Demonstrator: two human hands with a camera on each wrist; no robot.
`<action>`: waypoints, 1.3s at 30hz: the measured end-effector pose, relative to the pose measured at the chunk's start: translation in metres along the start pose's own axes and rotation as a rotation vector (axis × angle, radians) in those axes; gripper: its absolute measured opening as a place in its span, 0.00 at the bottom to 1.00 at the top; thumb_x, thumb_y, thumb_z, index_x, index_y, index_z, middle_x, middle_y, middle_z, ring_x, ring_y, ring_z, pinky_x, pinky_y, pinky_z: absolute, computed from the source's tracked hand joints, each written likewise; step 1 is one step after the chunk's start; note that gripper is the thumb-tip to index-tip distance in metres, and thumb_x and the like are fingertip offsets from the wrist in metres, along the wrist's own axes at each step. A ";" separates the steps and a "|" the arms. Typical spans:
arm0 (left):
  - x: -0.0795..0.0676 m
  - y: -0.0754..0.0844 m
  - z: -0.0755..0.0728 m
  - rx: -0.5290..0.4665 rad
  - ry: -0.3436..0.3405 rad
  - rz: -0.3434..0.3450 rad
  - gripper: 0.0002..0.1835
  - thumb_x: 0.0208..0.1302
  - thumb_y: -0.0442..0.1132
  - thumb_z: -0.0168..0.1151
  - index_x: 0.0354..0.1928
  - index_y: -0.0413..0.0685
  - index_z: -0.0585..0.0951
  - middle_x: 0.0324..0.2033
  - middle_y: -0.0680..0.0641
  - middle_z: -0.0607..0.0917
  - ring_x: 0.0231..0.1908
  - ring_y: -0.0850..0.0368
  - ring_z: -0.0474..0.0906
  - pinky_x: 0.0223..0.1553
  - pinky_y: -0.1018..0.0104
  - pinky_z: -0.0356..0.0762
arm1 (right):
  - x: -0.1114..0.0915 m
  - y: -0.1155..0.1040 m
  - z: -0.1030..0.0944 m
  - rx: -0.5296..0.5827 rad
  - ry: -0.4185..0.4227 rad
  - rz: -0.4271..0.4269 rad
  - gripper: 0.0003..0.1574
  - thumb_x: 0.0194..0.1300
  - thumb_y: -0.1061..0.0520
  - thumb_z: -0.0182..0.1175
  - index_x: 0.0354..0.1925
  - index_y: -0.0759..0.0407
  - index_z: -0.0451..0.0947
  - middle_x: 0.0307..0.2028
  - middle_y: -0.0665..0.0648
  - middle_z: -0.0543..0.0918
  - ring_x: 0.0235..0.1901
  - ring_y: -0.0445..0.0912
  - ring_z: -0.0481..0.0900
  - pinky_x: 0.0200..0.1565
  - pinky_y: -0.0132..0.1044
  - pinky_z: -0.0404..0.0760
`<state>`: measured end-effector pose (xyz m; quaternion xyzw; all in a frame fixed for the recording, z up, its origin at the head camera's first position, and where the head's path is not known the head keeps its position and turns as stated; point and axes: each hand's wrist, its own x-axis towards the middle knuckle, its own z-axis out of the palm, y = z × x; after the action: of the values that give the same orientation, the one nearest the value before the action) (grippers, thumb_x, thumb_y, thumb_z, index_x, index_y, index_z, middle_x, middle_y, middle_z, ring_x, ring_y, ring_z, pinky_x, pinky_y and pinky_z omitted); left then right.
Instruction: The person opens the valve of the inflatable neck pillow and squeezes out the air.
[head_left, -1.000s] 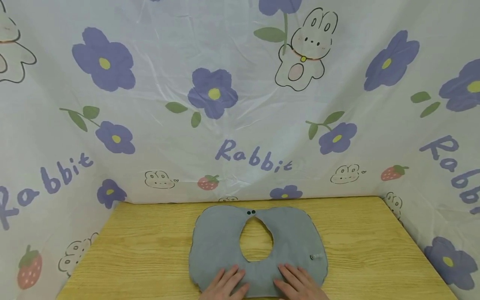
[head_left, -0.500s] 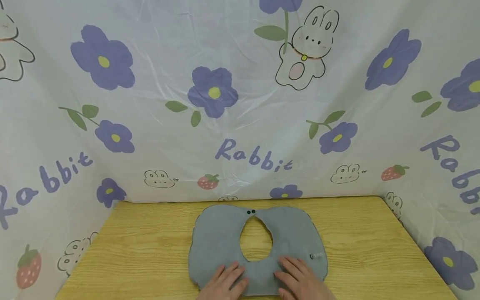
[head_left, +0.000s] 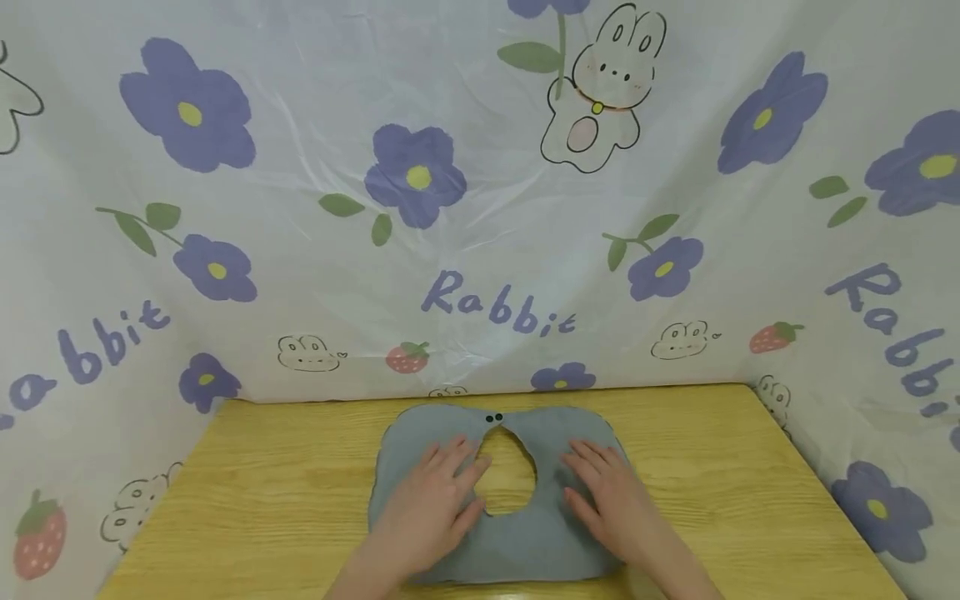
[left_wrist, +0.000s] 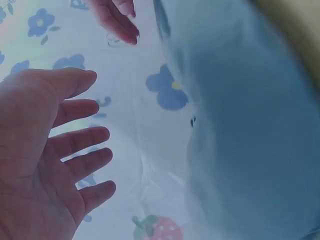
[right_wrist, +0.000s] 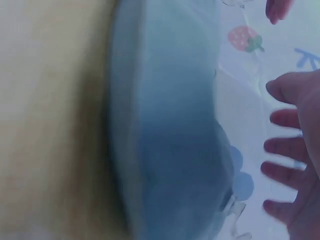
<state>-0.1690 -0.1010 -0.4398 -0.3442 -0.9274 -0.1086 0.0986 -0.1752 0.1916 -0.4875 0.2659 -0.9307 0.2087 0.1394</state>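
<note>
A grey inflated neck pillow (head_left: 517,550) lies flat on the wooden table, with its opening in the middle and two dark snaps (head_left: 494,418) at the back where its ends meet. Over the pillow's left half I hold my left hand (head_left: 427,508), fingers spread and relaxed. My right hand (head_left: 611,492) hovers over the other half in the same loose way. Both wrist views show a gap between palm and pillow (left_wrist: 250,125). A clear valve (right_wrist: 234,215) sticks up from the pillow in the right wrist view; in the head view my right hand hides it.
The wooden table (head_left: 285,483) extends on both sides of the pillow. A white cloth (head_left: 480,250) printed with rabbits, purple flowers and strawberries hangs behind it and along both sides.
Both hands have lifted off the pillow's front edge and moved forward over its two halves. The pillow stays in place; the head view has shifted slightly.
</note>
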 end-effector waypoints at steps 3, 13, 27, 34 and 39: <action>0.017 -0.010 -0.005 -0.005 0.000 -0.029 0.24 0.71 0.46 0.67 0.65 0.45 0.80 0.65 0.38 0.77 0.68 0.39 0.70 0.65 0.37 0.69 | 0.015 0.011 -0.004 0.048 0.002 0.099 0.31 0.69 0.56 0.68 0.66 0.64 0.76 0.65 0.66 0.77 0.65 0.64 0.72 0.64 0.64 0.69; 0.067 -0.053 0.016 0.031 0.001 -0.045 0.21 0.71 0.43 0.67 0.62 0.42 0.81 0.59 0.40 0.81 0.61 0.42 0.76 0.63 0.46 0.73 | 0.045 0.044 -0.008 0.045 -0.101 0.194 0.30 0.72 0.56 0.64 0.66 0.68 0.74 0.66 0.75 0.72 0.65 0.70 0.70 0.64 0.66 0.67; 0.088 -0.080 0.044 -0.042 -0.173 -0.190 0.24 0.75 0.45 0.62 0.67 0.42 0.78 0.63 0.40 0.79 0.64 0.41 0.73 0.65 0.45 0.70 | 0.074 0.040 0.013 0.048 -0.290 0.155 0.30 0.76 0.51 0.60 0.70 0.63 0.73 0.72 0.75 0.64 0.71 0.73 0.60 0.64 0.76 0.57; 0.083 -0.084 0.043 0.006 -0.182 -0.195 0.23 0.72 0.47 0.65 0.64 0.44 0.81 0.63 0.41 0.79 0.66 0.40 0.71 0.64 0.38 0.69 | 0.080 0.034 0.019 -0.002 -0.355 0.134 0.29 0.77 0.48 0.59 0.70 0.57 0.74 0.74 0.73 0.61 0.73 0.72 0.56 0.65 0.78 0.54; 0.080 -0.082 0.041 0.012 -0.195 -0.225 0.23 0.71 0.48 0.66 0.63 0.46 0.81 0.66 0.40 0.77 0.69 0.38 0.68 0.65 0.38 0.68 | 0.083 0.031 0.023 -0.051 -0.381 0.122 0.30 0.76 0.45 0.60 0.71 0.54 0.74 0.75 0.72 0.61 0.74 0.71 0.55 0.65 0.78 0.52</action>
<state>-0.2872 -0.1014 -0.4691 -0.2462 -0.9660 -0.0794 -0.0027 -0.2634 0.1687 -0.4866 0.2401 -0.9596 0.1391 -0.0456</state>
